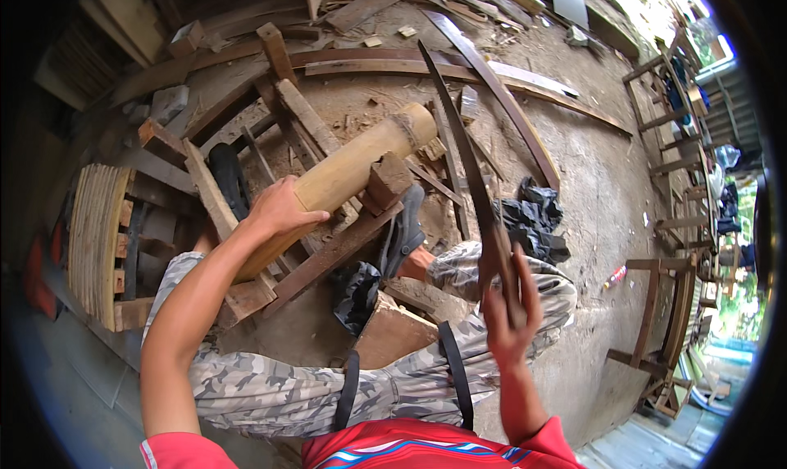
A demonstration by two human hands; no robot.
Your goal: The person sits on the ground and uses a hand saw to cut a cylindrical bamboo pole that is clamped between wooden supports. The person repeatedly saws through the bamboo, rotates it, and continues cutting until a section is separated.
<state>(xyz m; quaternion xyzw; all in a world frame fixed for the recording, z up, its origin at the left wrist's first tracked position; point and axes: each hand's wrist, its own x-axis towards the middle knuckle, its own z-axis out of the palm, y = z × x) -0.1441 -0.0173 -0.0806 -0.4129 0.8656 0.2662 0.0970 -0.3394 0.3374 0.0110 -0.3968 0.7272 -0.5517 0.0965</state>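
Dusty ground covered with wood scraps and sawdust fills most of the frame, and wooden chair frames stand along the right edge. A thick, pale yellow bamboo pole lies in the middle, propped on a rough stand of dark wooden planks. Its long axis runs from the lower left up to the upper right, and its cut end points to the top middle of the frame. The left hand is pressed down on the lower part of the pole, fingers wrapped over the top to hold it in place. The right hand is at the lower right, clenched tight around the handle of a long, dark, curved blade. The blade points up and to the left, with its tip above the pole's far end. It is close to the pole but not touching it. The left hand is the nearer one. A foot in a grey shoe rests on the planks just right of the pole. I see no boxes or bowls.
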